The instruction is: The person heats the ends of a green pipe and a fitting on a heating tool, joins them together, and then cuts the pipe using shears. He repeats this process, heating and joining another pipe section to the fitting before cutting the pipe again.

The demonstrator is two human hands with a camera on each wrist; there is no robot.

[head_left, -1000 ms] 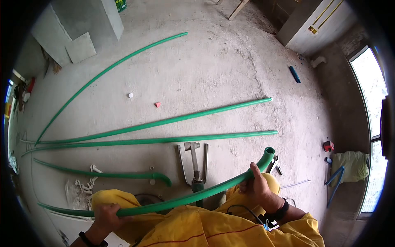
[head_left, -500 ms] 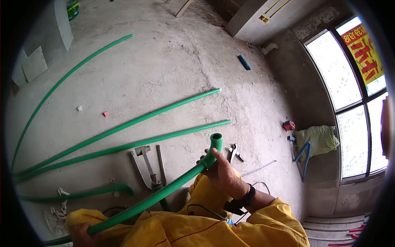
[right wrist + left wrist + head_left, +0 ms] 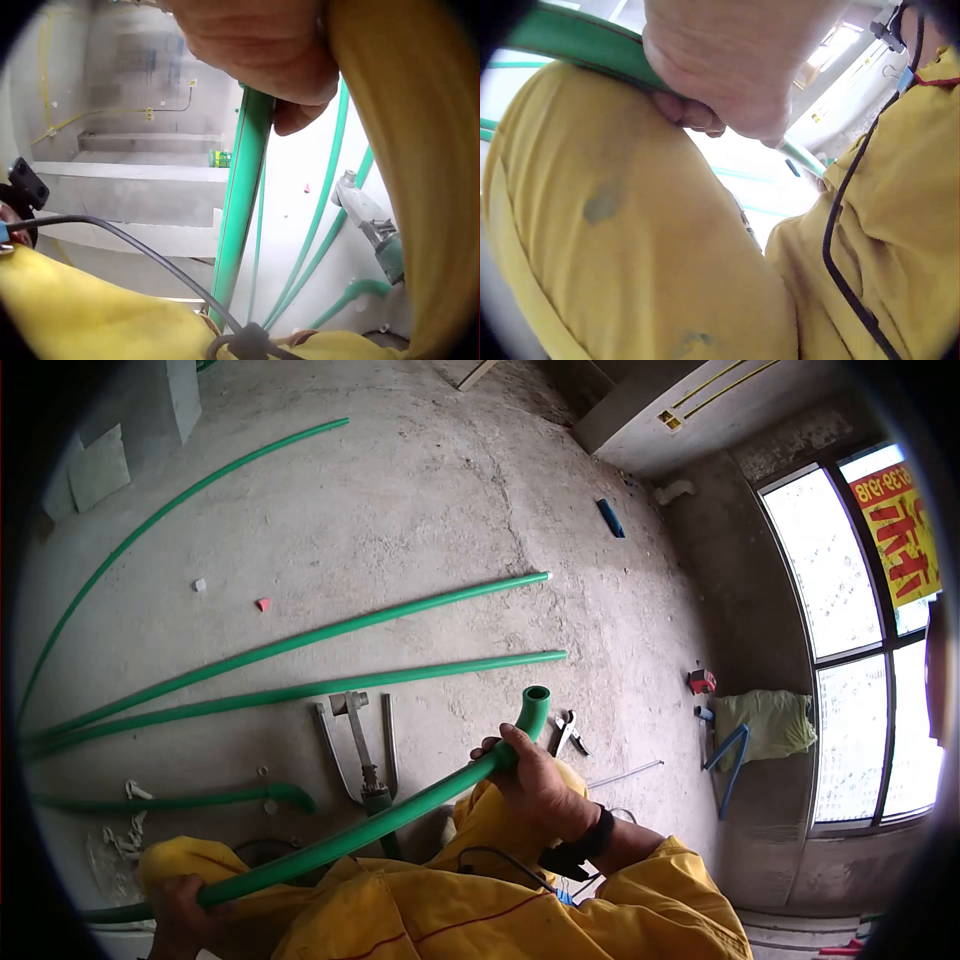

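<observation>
A long green pipe (image 3: 350,845) lies slantwise across my lap, with a green elbow (image 3: 536,710) at its right end, its round mouth facing up. My right hand (image 3: 540,785) grips the pipe just below the elbow, thumb on top. Near the left knee, my left hand (image 3: 180,915) holds the pipe farther along; its fingers curl under the pipe in the left wrist view, close over the yellow trouser leg (image 3: 630,210). In the right wrist view the pipe (image 3: 244,202) runs down from the right hand, whose fingertips are partly hidden.
Green pipes (image 3: 430,675) lie on the floor ahead, one (image 3: 200,800) with a bent end. Before my knees stands a green-handled metal tool (image 3: 376,800) between metal legs. Pliers-like cutters (image 3: 568,735) lie by the right knee; a pale green sack (image 3: 765,725) is farther right.
The head view has swung right, so the floor things appear farther left. My right hand was around the elbow half a second ago and now grips slightly lower. Both hands still hold the pipe.
</observation>
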